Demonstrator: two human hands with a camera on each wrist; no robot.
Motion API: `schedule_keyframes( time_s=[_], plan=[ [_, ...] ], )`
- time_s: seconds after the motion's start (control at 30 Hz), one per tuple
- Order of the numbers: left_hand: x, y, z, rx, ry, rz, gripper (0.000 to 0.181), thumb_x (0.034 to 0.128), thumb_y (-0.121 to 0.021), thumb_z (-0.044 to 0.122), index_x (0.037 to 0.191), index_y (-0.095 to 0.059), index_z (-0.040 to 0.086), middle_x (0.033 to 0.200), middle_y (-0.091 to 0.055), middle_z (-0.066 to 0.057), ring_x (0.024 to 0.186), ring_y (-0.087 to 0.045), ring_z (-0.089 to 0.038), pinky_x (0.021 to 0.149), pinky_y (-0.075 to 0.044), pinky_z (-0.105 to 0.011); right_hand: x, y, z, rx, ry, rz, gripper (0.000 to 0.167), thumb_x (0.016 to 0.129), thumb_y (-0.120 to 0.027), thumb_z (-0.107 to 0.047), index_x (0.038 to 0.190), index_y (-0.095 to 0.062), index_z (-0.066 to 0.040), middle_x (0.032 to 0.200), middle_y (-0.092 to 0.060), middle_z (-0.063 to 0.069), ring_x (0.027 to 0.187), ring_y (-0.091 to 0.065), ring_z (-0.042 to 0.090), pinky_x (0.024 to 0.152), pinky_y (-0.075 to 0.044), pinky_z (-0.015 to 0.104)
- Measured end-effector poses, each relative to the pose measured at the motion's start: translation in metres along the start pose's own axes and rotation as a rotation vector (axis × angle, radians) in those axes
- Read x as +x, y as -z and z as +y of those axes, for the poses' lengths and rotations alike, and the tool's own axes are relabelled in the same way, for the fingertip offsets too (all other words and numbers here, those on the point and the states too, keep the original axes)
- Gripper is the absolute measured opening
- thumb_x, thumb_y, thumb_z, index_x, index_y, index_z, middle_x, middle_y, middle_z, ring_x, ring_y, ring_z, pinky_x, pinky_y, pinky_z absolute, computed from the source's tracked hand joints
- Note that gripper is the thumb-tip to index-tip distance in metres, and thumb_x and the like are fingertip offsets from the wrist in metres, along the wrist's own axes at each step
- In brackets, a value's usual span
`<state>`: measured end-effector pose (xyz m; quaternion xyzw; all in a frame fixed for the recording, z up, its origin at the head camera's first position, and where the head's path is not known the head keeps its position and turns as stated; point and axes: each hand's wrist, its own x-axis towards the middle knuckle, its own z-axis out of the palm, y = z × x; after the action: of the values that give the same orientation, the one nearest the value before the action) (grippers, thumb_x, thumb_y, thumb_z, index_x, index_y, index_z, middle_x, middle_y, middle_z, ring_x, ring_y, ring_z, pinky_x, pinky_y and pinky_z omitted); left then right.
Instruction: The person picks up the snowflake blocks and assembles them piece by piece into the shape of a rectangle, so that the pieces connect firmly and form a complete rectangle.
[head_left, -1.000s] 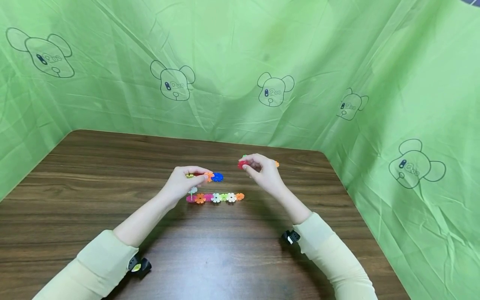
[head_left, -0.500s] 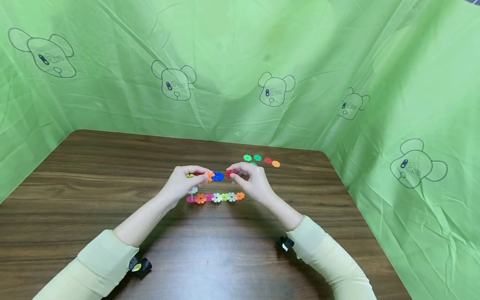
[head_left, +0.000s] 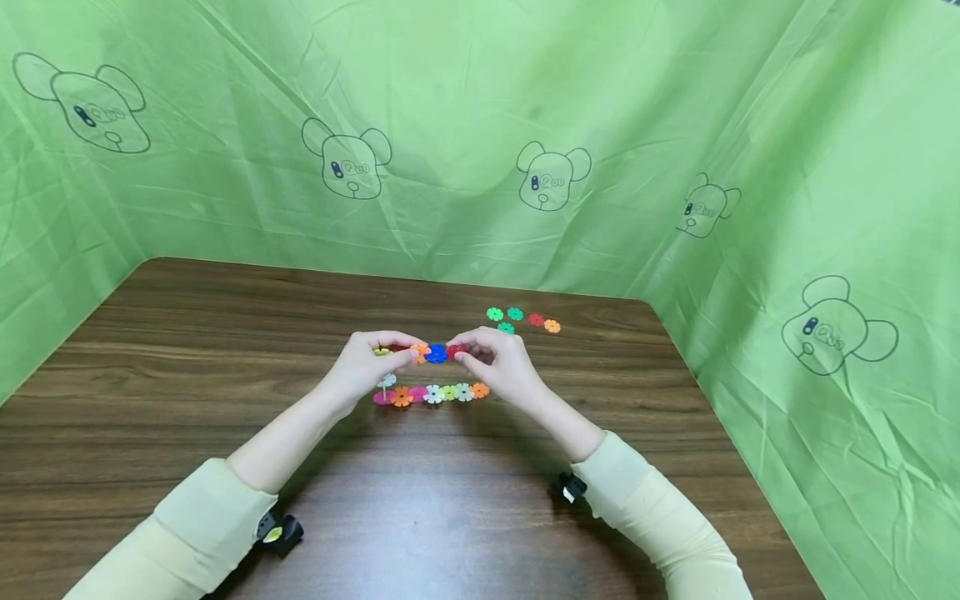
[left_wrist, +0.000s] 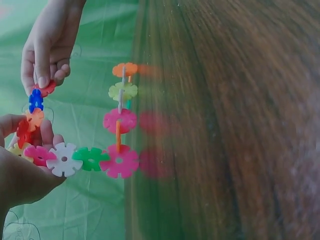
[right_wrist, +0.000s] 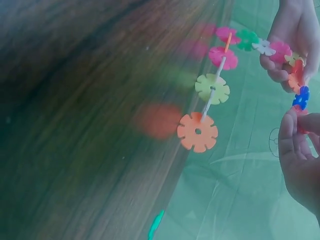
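My left hand pinches an orange notched plastic disc in a chain of interlocking flower-shaped discs. A blue disc extends from the orange one. My right hand pinches a red disc against the blue disc's free side; the depth of the slot between them is too small to tell. In the left wrist view the chain drops past the left hand through a white disc and a green disc. Its bottom row, with a pink disc, lies along the table under both hands.
Beyond the right hand, several loose discs lie flat on the wooden table, among them a red one, an orange one and green ones. A green curtain encloses the back and sides.
My right hand has moved left from near the loose discs, bringing the red disc to the blue one. My left hand keeps its place and its pinch.
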<state>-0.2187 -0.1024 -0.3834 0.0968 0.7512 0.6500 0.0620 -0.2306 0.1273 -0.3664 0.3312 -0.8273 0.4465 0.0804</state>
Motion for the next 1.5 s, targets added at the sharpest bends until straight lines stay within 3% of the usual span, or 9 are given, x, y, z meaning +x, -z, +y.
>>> schedule_keyframes(
  time_s=[0.13,0.27,0.77,1.3,1.5],
  plan=[
    [-0.0001,-0.0006,0.0007,-0.024,-0.024,-0.012,0.026,0.0838,-0.073,0.018,0.104,-0.071,0.002,0.096,-0.071,-0.014,0.079,-0.067,-0.015,0.074,-0.056,-0.032,0.0011,0.0000,0.0066,-0.014,0.017,-0.008,0.014,0.087,-0.067,-0.010,0.100,-0.072,-0.008,0.078,-0.066,0.005,0.063,-0.066,0.020,0.054,-0.052,0.026],
    [-0.0006,-0.0014,0.0027,-0.002,-0.043,-0.014,0.025,0.0823,-0.074,0.017,0.102,-0.072,0.002,0.094,-0.072,-0.012,0.080,-0.067,-0.017,0.068,-0.054,-0.027,0.0014,0.0005,0.0075,-0.016,0.052,-0.012,0.014,0.088,-0.066,-0.014,0.100,-0.072,-0.011,0.076,-0.065,0.000,0.062,-0.066,0.017,0.054,-0.052,0.023],
    [0.0006,-0.0056,0.0012,0.051,-0.009,0.024,0.020,0.0826,-0.072,0.014,0.098,-0.073,0.002,0.089,-0.072,-0.015,0.072,-0.068,-0.012,0.052,-0.046,-0.023,-0.0016,-0.0040,0.0056,0.032,0.053,-0.006,0.012,0.087,-0.067,-0.008,0.097,-0.072,-0.005,0.076,-0.065,0.001,0.061,-0.065,0.013,0.056,-0.054,0.022],
    [-0.0015,-0.0040,0.0039,0.034,-0.047,-0.015,0.022,0.0836,-0.073,0.018,0.100,-0.073,0.003,0.096,-0.072,-0.013,0.083,-0.069,-0.021,0.063,-0.052,-0.024,-0.0028,0.0009,0.0089,-0.001,0.044,-0.042,0.013,0.088,-0.066,-0.014,0.100,-0.071,-0.010,0.077,-0.066,0.000,0.063,-0.066,0.015,0.057,-0.054,0.024],
    [0.0000,-0.0036,0.0015,0.034,-0.043,-0.028,0.024,0.0835,-0.073,0.019,0.101,-0.072,0.002,0.096,-0.072,-0.014,0.080,-0.070,-0.015,0.063,-0.053,-0.024,-0.0030,0.0026,0.0075,-0.011,0.037,-0.058,0.013,0.089,-0.066,-0.013,0.101,-0.070,-0.010,0.077,-0.066,0.000,0.063,-0.066,0.018,0.057,-0.053,0.023]
  ],
)
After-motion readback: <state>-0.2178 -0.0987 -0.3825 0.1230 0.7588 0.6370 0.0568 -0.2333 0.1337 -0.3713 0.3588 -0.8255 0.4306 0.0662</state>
